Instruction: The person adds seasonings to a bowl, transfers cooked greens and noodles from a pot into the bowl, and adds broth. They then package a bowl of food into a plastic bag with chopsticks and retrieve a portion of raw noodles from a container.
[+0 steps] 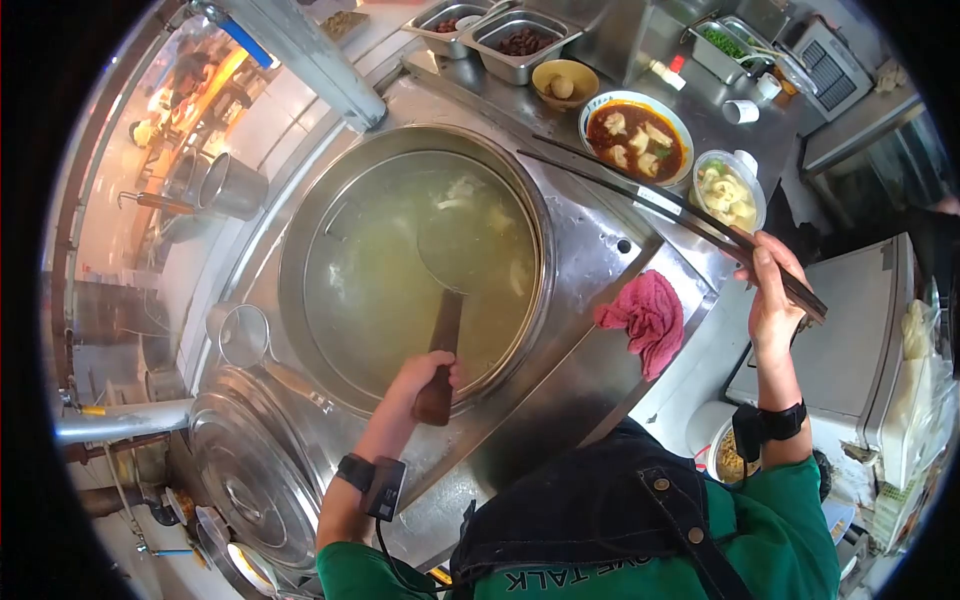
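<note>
My left hand (428,380) is wrapped round the thick wooden handle of a ladle (446,325). Its wide round head lies under the cloudy broth of a large steel pot (547,262), and only its outline shows there. Pale dumplings float dimly in the liquid around it. In my right hand (775,290) is a pair of long dark chopsticks (640,190), held out to the right of the pot. Their tips point left, near the pot's rim and below a bowl of dumplings in red soup (592,122).
A clear tub of dumplings (752,205) sits beside the red soup. A pink cloth (645,318) lies on the counter's right edge. Along the back stand a yellow bowl (548,75) and steel trays (515,62). At left are a small strainer (244,335) and a large lid (240,470).
</note>
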### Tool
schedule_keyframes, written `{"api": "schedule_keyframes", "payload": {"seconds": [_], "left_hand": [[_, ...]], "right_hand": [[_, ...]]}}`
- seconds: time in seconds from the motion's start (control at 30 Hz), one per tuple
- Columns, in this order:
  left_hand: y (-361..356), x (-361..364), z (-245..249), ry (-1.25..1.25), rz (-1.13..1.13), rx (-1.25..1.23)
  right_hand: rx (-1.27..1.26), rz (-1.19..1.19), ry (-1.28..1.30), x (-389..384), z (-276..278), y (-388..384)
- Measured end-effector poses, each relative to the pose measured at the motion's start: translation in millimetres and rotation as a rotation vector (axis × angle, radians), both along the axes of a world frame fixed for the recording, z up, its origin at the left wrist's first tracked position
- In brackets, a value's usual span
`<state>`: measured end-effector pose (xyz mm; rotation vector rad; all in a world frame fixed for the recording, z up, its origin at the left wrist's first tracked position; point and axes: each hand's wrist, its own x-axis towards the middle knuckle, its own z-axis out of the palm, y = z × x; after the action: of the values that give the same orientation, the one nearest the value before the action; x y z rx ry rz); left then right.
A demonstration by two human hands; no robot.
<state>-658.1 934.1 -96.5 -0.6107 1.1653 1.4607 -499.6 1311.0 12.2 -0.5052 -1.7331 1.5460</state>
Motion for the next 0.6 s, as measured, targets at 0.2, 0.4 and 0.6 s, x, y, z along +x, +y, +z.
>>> {"api": "schedule_keyframes", "payload": {"seconds": [0.2,0.4,0.6], "left_hand": [[-16,7,12,0.091,0.127,0.005],[-40,32,18,0.195,0.144,-0.017],[-61,64,25,0.303,0.205,-0.107]], "right_hand": [[0.005,0.026,0.031,-6,4,-8],[0.034,0.086,0.027,-12,11,-18],[0.08,0.179,-0.124,-15,5,-30]]}}
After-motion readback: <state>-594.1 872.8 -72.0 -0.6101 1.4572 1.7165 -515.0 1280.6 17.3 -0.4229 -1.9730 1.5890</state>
